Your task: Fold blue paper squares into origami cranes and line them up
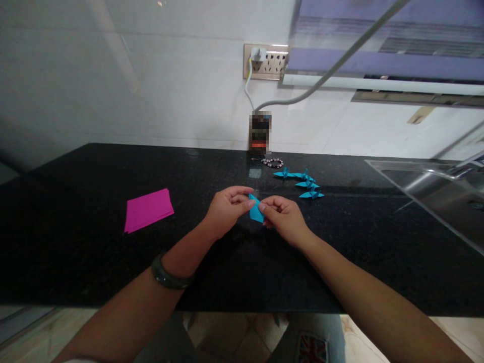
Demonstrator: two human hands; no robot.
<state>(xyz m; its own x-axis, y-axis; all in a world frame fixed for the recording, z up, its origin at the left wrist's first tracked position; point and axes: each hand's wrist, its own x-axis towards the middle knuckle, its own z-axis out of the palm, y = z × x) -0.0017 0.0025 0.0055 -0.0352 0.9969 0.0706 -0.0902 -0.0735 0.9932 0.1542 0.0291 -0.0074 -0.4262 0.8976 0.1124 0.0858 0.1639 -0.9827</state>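
Pinching the part-folded blue paper (256, 214) at my twelve o'clock between left hand (229, 205) and right hand (284, 218), I count blue cranes (309, 185) seemingly finished at one; pink sheets (148, 210) at eleven lie flat, unfolded.

This looks like a kitchen: a metal sink (442, 194) is let into the right side of a glossy black surface (75, 262) that runs along a pale, tiled wall (151, 91). A strip of power sockets (270, 65), one with a white plug (258, 54), sits on that wall, and below shows a tiled floor (227, 333).
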